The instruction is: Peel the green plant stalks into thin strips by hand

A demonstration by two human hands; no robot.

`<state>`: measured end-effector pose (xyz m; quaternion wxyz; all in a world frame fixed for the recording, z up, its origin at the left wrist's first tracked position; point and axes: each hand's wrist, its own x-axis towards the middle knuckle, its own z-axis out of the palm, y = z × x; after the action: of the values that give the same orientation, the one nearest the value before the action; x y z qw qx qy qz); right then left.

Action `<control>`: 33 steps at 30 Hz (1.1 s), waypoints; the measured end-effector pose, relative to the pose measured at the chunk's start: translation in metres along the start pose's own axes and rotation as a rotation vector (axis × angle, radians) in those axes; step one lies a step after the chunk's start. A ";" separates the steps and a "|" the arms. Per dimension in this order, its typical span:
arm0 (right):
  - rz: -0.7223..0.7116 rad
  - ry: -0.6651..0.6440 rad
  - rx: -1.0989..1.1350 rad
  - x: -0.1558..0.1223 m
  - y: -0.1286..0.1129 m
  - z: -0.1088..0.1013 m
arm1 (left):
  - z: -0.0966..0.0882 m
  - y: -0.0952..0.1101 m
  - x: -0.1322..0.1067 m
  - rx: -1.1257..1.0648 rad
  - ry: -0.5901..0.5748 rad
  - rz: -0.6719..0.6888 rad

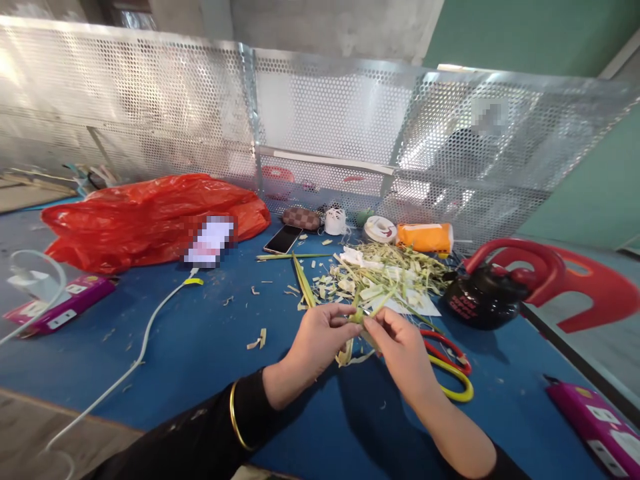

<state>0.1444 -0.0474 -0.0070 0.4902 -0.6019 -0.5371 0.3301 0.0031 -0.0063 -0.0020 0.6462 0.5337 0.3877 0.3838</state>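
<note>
My left hand (323, 337) pinches a small yellow-green piece of leaf strip (357, 317) between thumb and fingers. On its other side my right hand (404, 353) is closed on the same piece, fingertips close to the left ones. Its exact shape is partly covered by the fingers. Pale strip ends (350, 357) hang or lie just below the hands. Scissors (463, 393) with one red and one yellow handle loop lie beside my right wrist, their blades hidden. Beyond the hands spreads a heap of cut leaf scraps (400, 270), and a long folded green leaf (303, 280) lies left of it.
Behind the heap stand a tape roll (380, 230), an orange packet (425, 238), a checked case (301, 218) and a dark phone (283, 239). A black kettle-shaped pot (483, 300) is at right. A red bag (150, 213), white cable (147, 333) and purple power strips (75, 305) flank the workspace.
</note>
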 end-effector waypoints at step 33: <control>-0.243 0.054 0.254 -0.003 -0.016 -0.020 | -0.006 0.016 0.000 -0.131 0.062 -0.075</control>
<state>0.1574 -0.0560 0.0134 0.6127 -0.4744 -0.5467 0.3173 -0.0031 -0.0017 0.0126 0.6813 0.4635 0.4012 0.4001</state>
